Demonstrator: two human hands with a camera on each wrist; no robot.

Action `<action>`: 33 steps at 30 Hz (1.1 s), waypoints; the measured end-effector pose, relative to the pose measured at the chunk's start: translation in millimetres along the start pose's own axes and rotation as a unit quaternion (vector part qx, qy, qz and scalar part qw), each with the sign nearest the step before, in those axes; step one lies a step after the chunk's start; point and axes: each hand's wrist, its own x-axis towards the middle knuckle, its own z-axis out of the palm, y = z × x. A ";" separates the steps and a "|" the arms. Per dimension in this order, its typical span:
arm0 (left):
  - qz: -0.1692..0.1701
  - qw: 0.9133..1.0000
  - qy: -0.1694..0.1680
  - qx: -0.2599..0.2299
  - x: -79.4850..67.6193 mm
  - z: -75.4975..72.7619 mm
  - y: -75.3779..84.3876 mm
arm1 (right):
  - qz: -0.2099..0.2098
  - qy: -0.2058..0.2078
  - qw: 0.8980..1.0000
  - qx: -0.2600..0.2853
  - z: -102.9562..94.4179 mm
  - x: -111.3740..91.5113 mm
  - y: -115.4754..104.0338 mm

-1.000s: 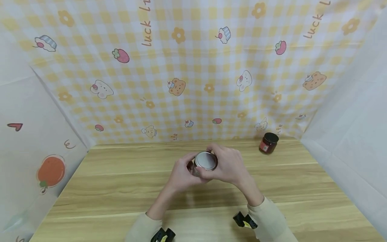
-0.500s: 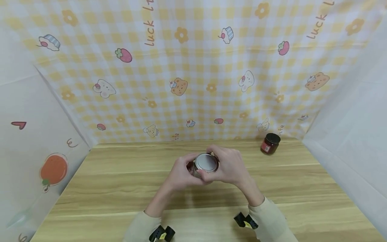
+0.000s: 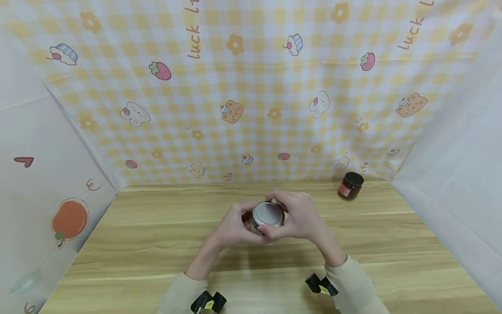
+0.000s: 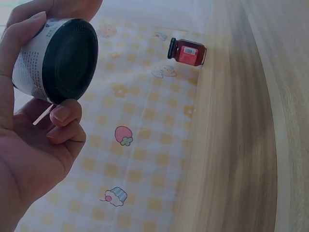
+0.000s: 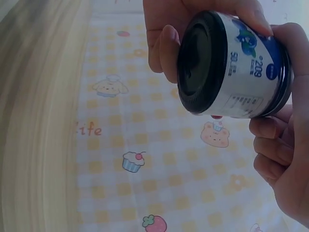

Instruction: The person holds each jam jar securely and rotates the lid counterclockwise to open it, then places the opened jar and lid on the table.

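Both hands hold a jar [image 3: 268, 213] above the middle of the table. Its silver lid faces up in the head view, and the white label [image 5: 246, 60] bears a blueberry picture in the right wrist view. My left hand [image 3: 234, 226] grips the jar's body from the left. From the right, my right hand [image 3: 301, 216] curls its thumb and fingers round the lid end. The jar's dark base [image 4: 70, 62] points toward the table in the left wrist view. The hands hide part of the jar's side.
A second jar [image 3: 350, 186], dark red with a black lid and red label, stands at the table's [image 3: 164, 226] back right. A yellow checked cloth [image 3: 251, 87] hangs behind the table, with white cloth at both sides. Small black devices [image 3: 321, 284] sit on the wrists.
The jar and both hands have come slightly nearer the person. The right hand's thumb and fingers have shifted round the lid's rim, so more of the lid shows. The red jar stays put.
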 end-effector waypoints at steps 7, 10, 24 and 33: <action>0.038 0.995 -0.059 -0.074 1.2 -3.1 -3.1 | -0.015 -0.024 0.998 0.060 -6.5 0.7 -3.1; 0.058 0.991 -0.084 -0.088 1.4 -4.8 -4.6 | -0.014 -0.044 0.995 0.092 -8.9 0.6 -3.2; 0.050 0.978 -0.165 -0.115 -1.6 -11.2 -1.9 | -0.035 -0.096 0.972 0.211 -11.7 2.6 -7.6; 0.101 0.960 -0.216 -0.147 -1.7 -12.8 0.1 | -0.057 -0.130 0.952 0.273 -13.9 5.0 -16.1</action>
